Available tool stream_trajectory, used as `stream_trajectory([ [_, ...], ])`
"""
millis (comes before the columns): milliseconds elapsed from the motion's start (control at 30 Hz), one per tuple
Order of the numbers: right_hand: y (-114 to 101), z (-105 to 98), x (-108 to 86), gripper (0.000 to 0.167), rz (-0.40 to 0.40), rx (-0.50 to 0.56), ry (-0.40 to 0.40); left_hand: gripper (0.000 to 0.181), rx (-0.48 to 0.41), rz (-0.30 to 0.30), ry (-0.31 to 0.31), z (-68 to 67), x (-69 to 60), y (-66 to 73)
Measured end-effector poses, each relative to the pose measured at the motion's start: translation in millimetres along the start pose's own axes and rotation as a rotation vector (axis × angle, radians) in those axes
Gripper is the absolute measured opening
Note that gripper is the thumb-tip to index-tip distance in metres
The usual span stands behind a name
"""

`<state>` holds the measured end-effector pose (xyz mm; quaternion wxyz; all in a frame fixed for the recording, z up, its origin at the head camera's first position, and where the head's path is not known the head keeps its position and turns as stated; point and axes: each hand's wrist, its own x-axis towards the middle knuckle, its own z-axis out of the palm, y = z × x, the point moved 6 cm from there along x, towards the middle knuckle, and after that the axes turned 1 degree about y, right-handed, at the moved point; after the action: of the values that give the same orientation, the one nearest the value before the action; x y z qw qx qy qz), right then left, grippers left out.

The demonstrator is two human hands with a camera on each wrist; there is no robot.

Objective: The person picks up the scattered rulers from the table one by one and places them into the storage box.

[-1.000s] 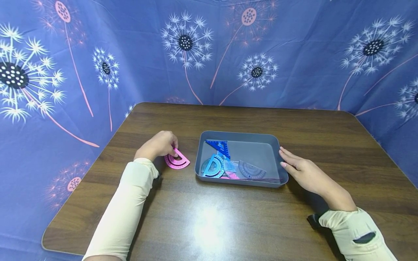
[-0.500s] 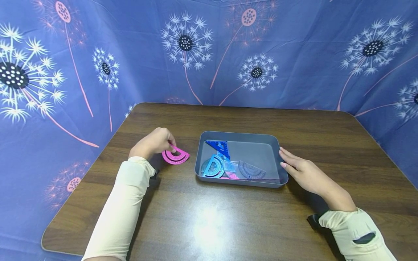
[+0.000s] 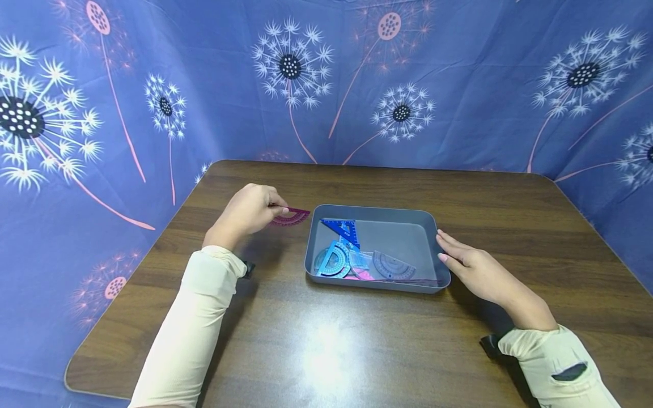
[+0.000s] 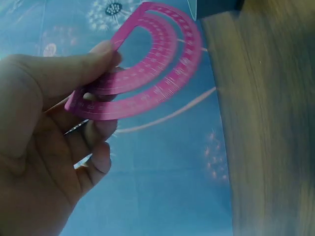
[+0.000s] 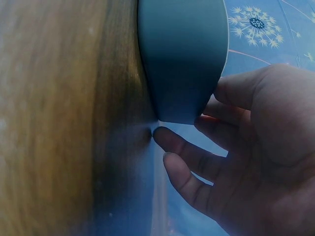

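Between thumb and fingers my left hand (image 3: pixel 247 212) pinches a pink protractor (image 4: pixel 189 59), raised above the table just left of the tray. In the left wrist view its curved scale is turned outward, away from the palm. The grey tray (image 3: pixel 395 235) holds a dark blue set square (image 3: pixel 339 223), a light blue protractor (image 3: pixel 325 267), a clear protractor (image 3: pixel 393 271) and a pink piece (image 3: pixel 363 274) partly covered by other pieces. My right hand (image 3: pixel 474 272) touches the tray's right wall with its fingers fairly straight; the right wrist view shows fingertips against the outer wall (image 5: pixel 184 59).
A brown wood-grain table (image 3: pixel 285 323) lies under the tray, with a bright glare in front of it. Behind and to the left hangs a blue cloth (image 3: pixel 214 85) with a dandelion print.
My left hand has lifted the pink protractor off the table and moved it away from me and a little right, close to the tray's left rim. The right hand and tray stay still.
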<state>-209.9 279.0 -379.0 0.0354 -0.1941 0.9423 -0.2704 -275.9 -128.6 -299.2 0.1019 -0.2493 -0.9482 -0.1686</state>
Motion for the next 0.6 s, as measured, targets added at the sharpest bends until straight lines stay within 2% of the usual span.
stream_trajectory([
  [100, 0.7, -1.6, -2.6, 0.056, 0.006, -0.004, 0.007, 0.012, -0.017, 0.033, 0.022, 1.2, 3.8, 11.1],
  [200, 0.1, -1.7, -3.1, 0.056, 0.002, -0.013, 0.014, 0.011, -0.053, 0.04, 0.015, 4.6, 5.4, 18.8],
  [333, -1.1, -0.8, -1.0, 0.055, -0.008, -0.023, 0.025, 0.008, -0.163, -0.009, -0.016, 10.9, 5.7, 25.1],
  [433, -1.8, -0.3, 0.3, 0.055, -0.007, -0.02, 0.029, 0.007, -0.223, -0.024, -0.037, 19.5, 8.1, 32.3],
  [600, -0.6, 0.9, -1.6, 0.055, 0.004, -0.014, 0.025, 0.008, -0.155, 0.019, -0.096, 45.2, 21.1, 54.5],
])
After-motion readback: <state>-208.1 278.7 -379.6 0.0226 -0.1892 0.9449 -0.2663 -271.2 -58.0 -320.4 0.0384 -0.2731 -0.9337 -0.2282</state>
